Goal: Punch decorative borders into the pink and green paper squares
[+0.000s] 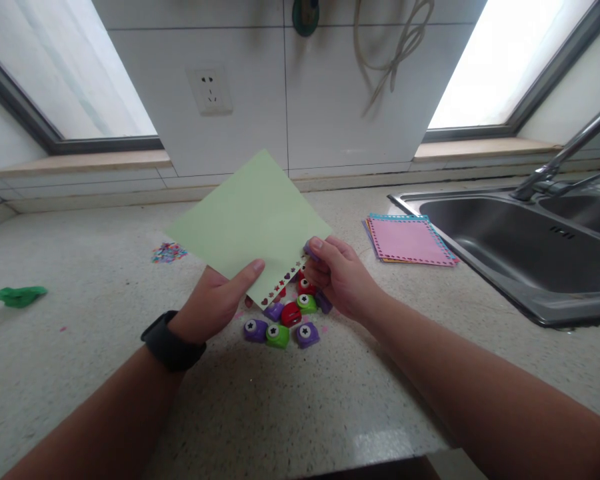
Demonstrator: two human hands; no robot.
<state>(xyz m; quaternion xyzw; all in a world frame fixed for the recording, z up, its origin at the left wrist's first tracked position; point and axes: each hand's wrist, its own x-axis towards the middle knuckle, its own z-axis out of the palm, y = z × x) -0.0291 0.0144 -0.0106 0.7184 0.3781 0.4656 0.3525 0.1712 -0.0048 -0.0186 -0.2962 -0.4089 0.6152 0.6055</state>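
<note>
A sheet of pale green paper (250, 220) is held up at a slant over the counter. Small heart, star and flower shapes are cut along its lower right edge. My left hand (225, 293) grips it near the bottom corner, thumb on top and fingers underneath. At the right end of the punched row, my right hand (337, 273) is closed around a purple craft punch (309, 249), mostly hidden by the fingers. Below lie several craft punches, among them a red one (291, 314), a green one (278, 335) and a purple one (308, 335); the paper covers part of the group.
A stack of punched coloured paper (405, 240) lies to the right, beside the steel sink (480, 267) with its faucet (545, 177). Paper confetti (169, 252) is heaped behind my left hand. A crumpled green item (20, 296) rests at far left.
</note>
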